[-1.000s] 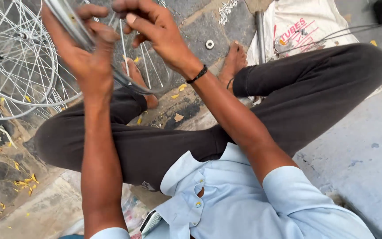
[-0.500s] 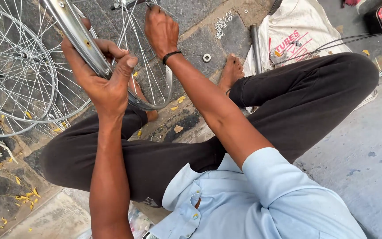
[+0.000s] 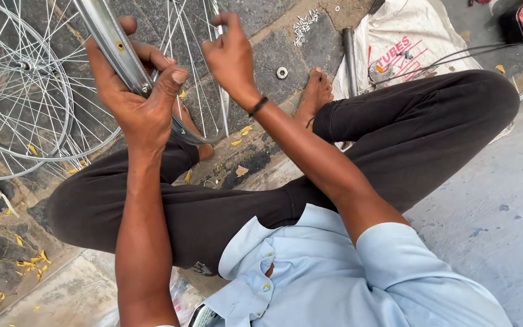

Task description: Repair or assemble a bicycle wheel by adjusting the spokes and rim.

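Observation:
I sit cross-legged on stone paving with a bicycle wheel standing over my lap. My left hand (image 3: 137,91) grips the shiny metal rim (image 3: 107,36) of that wheel, thumb hooked over its edge. My right hand (image 3: 231,57) is further in among the thin spokes (image 3: 183,42), fingers pinched on one of them near the top of the picture. A dark band circles my right wrist. My bare feet show beyond my black trousers.
More spoked wheels (image 3: 19,91) lie flat at the left. A steel nut (image 3: 282,72) and a small heap of spoke nipples (image 3: 304,24) rest on the paving. A white sack (image 3: 407,36), a metal tube and cables lie at the upper right.
The view has tipped down and the wheel sits lower in it. My right hand has slid from the rim's edge in among the spokes. My left hand keeps its grip on the rim.

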